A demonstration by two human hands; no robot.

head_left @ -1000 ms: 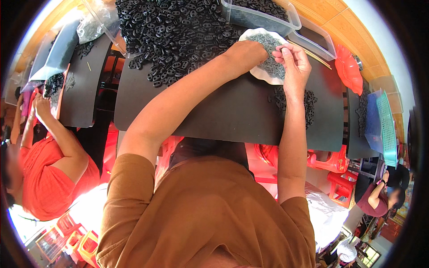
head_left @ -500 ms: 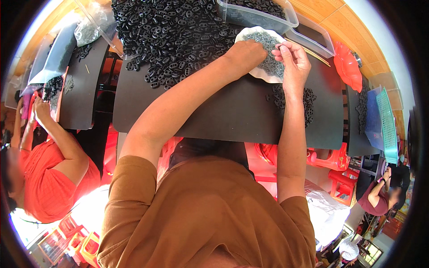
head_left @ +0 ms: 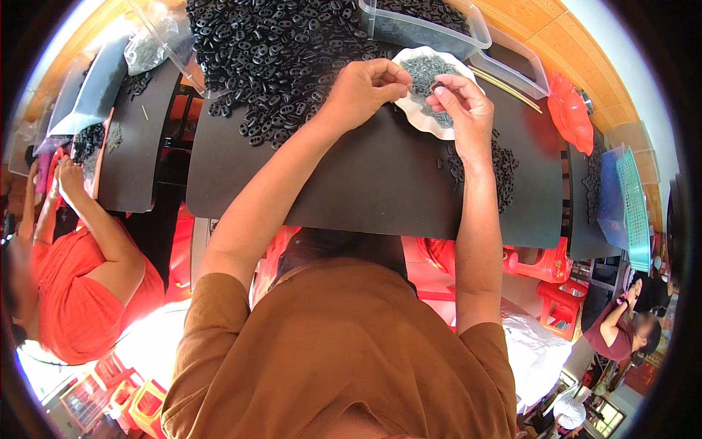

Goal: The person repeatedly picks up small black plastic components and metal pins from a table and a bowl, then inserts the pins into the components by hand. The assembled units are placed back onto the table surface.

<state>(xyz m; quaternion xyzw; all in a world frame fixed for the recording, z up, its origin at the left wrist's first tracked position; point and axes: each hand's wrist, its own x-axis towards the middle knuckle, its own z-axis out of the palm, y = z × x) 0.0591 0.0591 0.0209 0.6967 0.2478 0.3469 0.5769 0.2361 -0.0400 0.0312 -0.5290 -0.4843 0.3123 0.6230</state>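
Observation:
My left hand [head_left: 363, 94] is at the left rim of a white scalloped dish [head_left: 426, 127], thumb and forefinger pinched together. Anything between those fingertips is too small to make out. Over the dish's right side, my right hand [head_left: 469, 110] grips a small black piece [head_left: 437, 86] between thumb and fingers. Many tiny grey metal parts [head_left: 422, 72] fill the dish. To its left spreads a large heap of black oval pieces with holes [head_left: 270, 66]. A smaller pile of black pieces [head_left: 504, 172] lies beside my right wrist.
Behind the dish stands a clear plastic box [head_left: 431, 33] with black pieces inside. Thin sticks [head_left: 512, 89] and a red scalloped dish [head_left: 570, 113] are to the right. A person in red [head_left: 95, 285] works at the left table; another person [head_left: 614, 325] is at far right.
My left hand has come out of the dish of metal parts and moved left to its rim, fingers pinched. The right hand has shifted slightly left and down with the black piece.

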